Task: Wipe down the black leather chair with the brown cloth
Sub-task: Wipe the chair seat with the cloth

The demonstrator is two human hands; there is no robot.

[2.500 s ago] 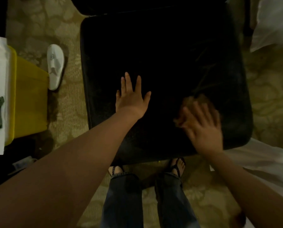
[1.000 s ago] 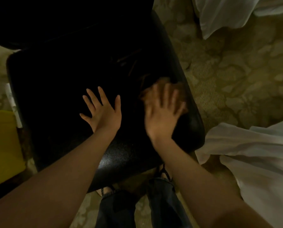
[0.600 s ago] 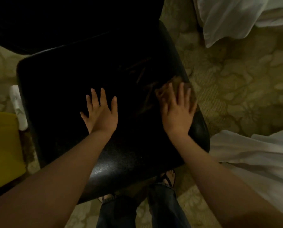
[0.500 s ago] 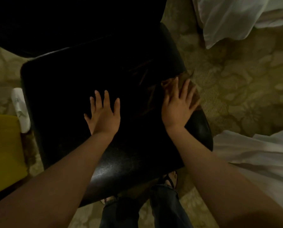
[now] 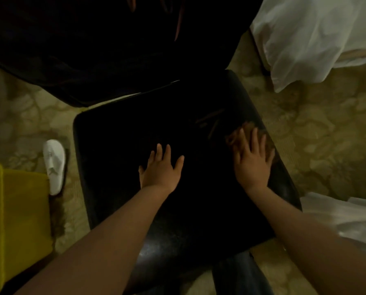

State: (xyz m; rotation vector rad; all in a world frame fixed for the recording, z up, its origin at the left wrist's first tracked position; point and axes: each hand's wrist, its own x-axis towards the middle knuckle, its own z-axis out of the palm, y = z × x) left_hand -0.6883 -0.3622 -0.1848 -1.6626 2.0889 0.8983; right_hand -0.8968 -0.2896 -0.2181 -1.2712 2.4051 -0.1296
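Looking down at the black leather chair (image 5: 118,145), seat filling the middle of my view. My left hand (image 5: 161,171) is flat on the seat, fingers spread, gripping nothing. My right hand (image 5: 253,162) is over at the right edge of the seat, palm down and fingers stretched out, pressing the brown cloth (image 5: 249,128) against the leather. Only a bit of cloth pokes out past the fingertips, and it's blurry. On the patterned carpet (image 5: 318,133) to the left there's a white slipper (image 5: 54,165) next to a yellow box (image 5: 25,211). White fabric (image 5: 309,37) hangs far right.
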